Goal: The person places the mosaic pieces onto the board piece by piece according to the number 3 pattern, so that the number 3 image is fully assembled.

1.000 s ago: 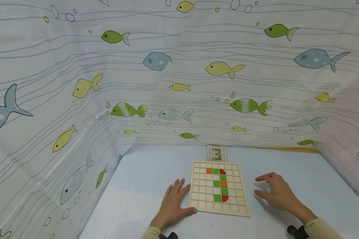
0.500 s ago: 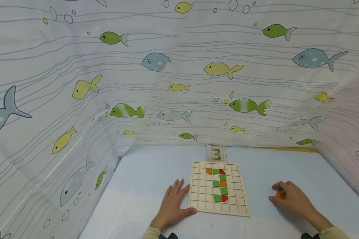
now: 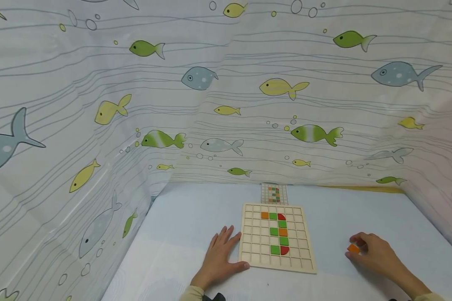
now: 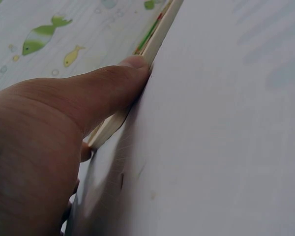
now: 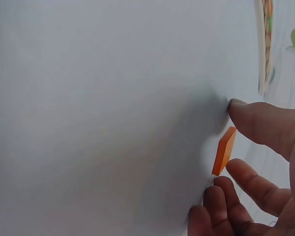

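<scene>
A pale wooden grid board lies on the table, bearing several green, orange and red tiles. At its left edge rests my left hand, fingers spread, thumb at the near left corner. The left wrist view has that thumb against the board's side. To the right of the board, a loose orange square tile sits between the thumb and fingers of my right hand. In the right wrist view, a gap separates the thumb from the orange tile; the index finger is close to its other end.
Behind the board lies a small pattern card printed with a grid and coloured squares. A white fish-print sheet rises behind and beside the pale table surface.
My right hand has moved right, away from the board, to the orange tile, which came into sight between its fingers. My left hand has stayed at the board's edge.
</scene>
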Tool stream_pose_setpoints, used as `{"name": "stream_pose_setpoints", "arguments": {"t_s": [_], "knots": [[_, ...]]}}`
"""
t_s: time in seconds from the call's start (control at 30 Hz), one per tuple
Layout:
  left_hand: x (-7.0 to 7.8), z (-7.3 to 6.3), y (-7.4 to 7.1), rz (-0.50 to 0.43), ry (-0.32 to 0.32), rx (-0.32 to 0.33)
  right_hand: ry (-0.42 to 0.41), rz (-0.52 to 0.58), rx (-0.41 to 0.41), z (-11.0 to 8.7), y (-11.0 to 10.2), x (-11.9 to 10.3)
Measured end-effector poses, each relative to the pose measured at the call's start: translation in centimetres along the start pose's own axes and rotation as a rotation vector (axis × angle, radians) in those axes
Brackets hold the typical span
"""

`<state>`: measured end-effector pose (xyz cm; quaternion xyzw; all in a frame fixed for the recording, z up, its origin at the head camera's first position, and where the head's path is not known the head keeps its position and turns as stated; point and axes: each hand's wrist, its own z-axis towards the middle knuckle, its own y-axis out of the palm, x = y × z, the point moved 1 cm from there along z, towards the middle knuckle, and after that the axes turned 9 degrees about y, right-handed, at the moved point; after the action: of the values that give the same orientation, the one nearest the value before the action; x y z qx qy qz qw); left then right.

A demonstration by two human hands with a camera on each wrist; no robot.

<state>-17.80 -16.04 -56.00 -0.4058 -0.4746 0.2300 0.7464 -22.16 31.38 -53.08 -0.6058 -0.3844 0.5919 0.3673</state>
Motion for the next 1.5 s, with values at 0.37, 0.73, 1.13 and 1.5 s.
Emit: {"name": "stream_pose_setpoints", "arguments": {"t_s": [0.37,0.73,1.13,1.5], "knots": [[0.1,0.4,-0.2,0.011,0.007,0.004,0.041,0.029,0.002,-1.0,-0.6,1.4],[-0.3,0.4,0.2,-0.004,-0.019,-0.004,0.041,0.061,-0.045,-1.0,-0.4,1.9],[-0.1,0.1,0.1,-0.007,-0.019,-0.016,0.041,0.062,-0.075,-1.3,0.1,1.5],[0.0,-0.1,0.0,0.003,-0.004,-0.007,0.004,0.094,-0.055,-0.8,1.2,-2.1]]}}
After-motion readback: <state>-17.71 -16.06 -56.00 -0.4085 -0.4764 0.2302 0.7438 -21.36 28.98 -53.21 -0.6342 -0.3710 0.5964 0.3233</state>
